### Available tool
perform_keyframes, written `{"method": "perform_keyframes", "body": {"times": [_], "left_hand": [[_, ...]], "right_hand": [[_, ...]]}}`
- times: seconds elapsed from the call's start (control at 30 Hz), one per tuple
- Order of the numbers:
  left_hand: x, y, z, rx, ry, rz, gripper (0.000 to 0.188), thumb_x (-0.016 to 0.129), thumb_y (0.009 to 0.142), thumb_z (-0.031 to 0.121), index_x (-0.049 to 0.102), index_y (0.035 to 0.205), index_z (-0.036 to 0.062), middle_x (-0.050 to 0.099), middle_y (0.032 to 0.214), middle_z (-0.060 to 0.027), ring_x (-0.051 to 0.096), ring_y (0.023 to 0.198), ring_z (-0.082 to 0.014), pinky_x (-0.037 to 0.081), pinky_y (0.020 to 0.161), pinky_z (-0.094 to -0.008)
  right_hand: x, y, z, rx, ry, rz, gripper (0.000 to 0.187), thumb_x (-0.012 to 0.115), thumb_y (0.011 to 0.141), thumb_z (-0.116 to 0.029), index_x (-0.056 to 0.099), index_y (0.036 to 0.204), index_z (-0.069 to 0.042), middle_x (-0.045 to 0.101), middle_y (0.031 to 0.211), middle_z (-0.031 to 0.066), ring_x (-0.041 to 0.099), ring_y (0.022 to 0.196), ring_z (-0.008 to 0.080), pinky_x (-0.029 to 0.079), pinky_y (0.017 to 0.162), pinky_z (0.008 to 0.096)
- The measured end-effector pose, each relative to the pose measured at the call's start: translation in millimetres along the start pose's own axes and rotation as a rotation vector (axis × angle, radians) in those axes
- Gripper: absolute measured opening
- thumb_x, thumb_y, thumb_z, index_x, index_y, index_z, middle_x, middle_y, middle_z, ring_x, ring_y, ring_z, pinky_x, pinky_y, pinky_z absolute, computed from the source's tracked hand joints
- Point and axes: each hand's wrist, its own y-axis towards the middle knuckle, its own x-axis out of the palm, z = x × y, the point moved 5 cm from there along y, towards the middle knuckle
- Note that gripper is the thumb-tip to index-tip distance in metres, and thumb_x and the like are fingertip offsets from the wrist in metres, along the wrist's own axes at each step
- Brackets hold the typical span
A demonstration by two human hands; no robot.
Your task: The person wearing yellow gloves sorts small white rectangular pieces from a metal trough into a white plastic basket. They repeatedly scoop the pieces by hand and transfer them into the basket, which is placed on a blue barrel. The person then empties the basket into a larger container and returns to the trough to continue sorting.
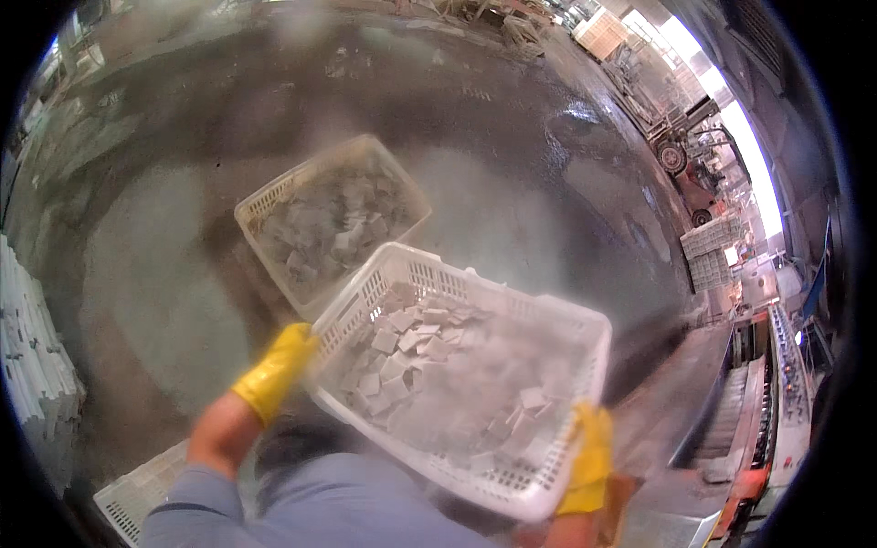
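Wet grey floor (151,283) surrounded the work, darker in its middle band and shiny in patches toward the right. Beyond the held load lay a cream basket (267,203), its latticed walls enclosing a heap of grey fragments (333,233); its near corner adjoined the nearer basket in view, and whether the two touched could not be told. At the far left rose a stack of pale slabs (38,370); at the lower left a further latticed basket (137,498) lay partly hidden by the person's arm. To the right stood a machine (781,374) with orange parts and a row of controls, and above it, farther off, a pile of pale crates (711,254) and a wheeled vehicle (673,157). A pale blur veiled parts of the scene.

The white basket (568,318) lay in front of the person's body, between the two hands, its long sides slanting down to the right. Flat, pale pieces (402,342) covered its bottom, loosely tumbled and thickest toward the left end. The left hand (281,367), in a yellow glove, was closed on the basket's left end, just beside the cream basket's near corner. The right hand (587,461), gloved alike, was clamped on the opposite end near the lower corner, its fingers at the rim and partly blurred.
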Motion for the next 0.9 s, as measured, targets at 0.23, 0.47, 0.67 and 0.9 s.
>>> {"method": "perform_keyframes", "body": {"times": [0.23,0.47,0.67,0.9], "left_hand": [[-52,220,-10,-0.055,-0.213,-0.122,0.038,0.069,0.093,0.020,0.069,0.125,0.0000,0.074,0.104,-0.0120,0.069,0.091,-0.0217,0.055,0.084,-0.0367],[-51,285,-85,-0.053,-0.388,-0.268,0.033,0.068,0.096,0.024,0.071,0.122,0.0027,0.073,0.107,-0.0079,0.066,0.097,-0.0205,0.053,0.087,-0.0349],[-56,311,-46,-0.230,-0.944,-0.339,0.052,0.064,0.099,0.028,0.056,0.140,-0.0017,0.064,0.134,-0.0182,0.062,0.120,-0.0293,0.048,0.103,-0.0404],[-90,287,-72,0.104,-0.612,-0.360,0.061,0.068,0.090,0.013,0.052,0.148,0.0083,0.052,0.150,-0.0133,0.049,0.138,-0.0269,0.037,0.115,-0.0398]], "right_hand": [[200,46,-101,-0.158,0.043,-0.136,0.029,0.073,0.098,-0.030,0.066,0.102,-0.003,0.058,0.074,0.0006,0.054,0.054,0.0104,0.050,0.049,0.0273],[296,-42,-160,-0.116,0.002,-0.121,0.038,0.066,0.101,-0.037,0.068,0.109,-0.001,0.068,0.088,0.0064,0.066,0.070,0.0149,0.058,0.061,0.0297],[399,8,-238,-0.021,0.066,-0.094,0.042,0.062,0.104,-0.026,0.059,0.128,0.008,0.072,0.112,0.0196,0.074,0.098,0.0278,0.066,0.081,0.0370],[531,2,-287,-0.132,-0.124,-0.318,0.042,0.062,0.104,-0.019,0.056,0.136,0.009,0.066,0.127,0.0202,0.067,0.113,0.0259,0.057,0.098,0.0342]]}}
